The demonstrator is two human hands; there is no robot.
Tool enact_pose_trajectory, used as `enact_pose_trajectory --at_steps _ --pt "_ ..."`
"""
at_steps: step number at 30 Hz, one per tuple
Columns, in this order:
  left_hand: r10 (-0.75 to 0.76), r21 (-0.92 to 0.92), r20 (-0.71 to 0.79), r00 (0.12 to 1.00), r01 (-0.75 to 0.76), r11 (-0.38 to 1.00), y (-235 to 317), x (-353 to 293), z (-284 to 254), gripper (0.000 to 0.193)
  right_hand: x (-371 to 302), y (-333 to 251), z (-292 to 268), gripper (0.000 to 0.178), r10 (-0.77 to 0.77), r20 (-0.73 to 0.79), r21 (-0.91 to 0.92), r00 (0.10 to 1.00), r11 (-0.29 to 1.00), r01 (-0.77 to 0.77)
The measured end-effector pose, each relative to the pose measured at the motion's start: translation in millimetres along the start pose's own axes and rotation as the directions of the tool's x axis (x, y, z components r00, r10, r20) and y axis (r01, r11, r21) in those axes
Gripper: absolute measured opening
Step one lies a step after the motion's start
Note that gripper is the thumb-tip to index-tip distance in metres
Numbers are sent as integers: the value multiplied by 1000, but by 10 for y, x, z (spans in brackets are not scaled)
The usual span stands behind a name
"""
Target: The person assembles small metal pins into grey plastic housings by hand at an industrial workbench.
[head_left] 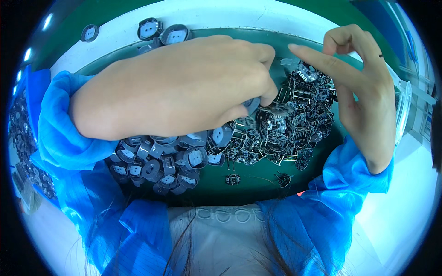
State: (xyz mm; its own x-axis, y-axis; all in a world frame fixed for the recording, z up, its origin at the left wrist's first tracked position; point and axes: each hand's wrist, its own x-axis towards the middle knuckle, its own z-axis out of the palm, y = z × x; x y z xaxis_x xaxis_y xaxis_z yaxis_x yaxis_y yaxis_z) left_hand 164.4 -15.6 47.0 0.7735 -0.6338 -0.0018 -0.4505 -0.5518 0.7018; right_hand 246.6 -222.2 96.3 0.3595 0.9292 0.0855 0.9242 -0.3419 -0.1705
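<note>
Head camera shows us work that we judge to be far from finished: a large heap of grey housings (177,161) and a larger one of wiry dark circuit parts (281,131) lie loose side by side on the green work surface (251,197), and we see no piece that is plainly complete. Several housings sit apart by the white rim (216,17) at the far side; we cannot say whether those are done. Two circuit parts also lie separate from their heap, at the near side.

Our left hand (230,76) has its thumb and fingers closed on one grey piece (252,105), probably a housing, though the hand covers most of it; it is just above where the two heaps meet. Our right hand (361,76) is loosely spread over the far right of the circuit heap, its digits apart, with nothing visibly gripped.

As for containers, a blue bin (39,94) at the left holds many more small grey and dark parts.
</note>
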Motion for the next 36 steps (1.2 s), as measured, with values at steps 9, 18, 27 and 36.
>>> enact_pose_trajectory --at_steps 9,18,27,36 --pt "-41 -53 -157 987 33 998 -116 169 -66 35 -34 120 16 31 237 18 311 971 922 -231" --pt "-385 -558 157 909 403 725 -68 145 -413 29 -73 67 16 19 352 76 554 933 763 -333" --pt "-280 -679 -40 959 180 712 -179 36 -296 21 -94 93 168 15 363 -36 805 931 562 -188" --pt "-282 -655 -236 930 63 753 -112 33 -202 31 -43 -1 210 16 419 -89 792 903 579 -191"
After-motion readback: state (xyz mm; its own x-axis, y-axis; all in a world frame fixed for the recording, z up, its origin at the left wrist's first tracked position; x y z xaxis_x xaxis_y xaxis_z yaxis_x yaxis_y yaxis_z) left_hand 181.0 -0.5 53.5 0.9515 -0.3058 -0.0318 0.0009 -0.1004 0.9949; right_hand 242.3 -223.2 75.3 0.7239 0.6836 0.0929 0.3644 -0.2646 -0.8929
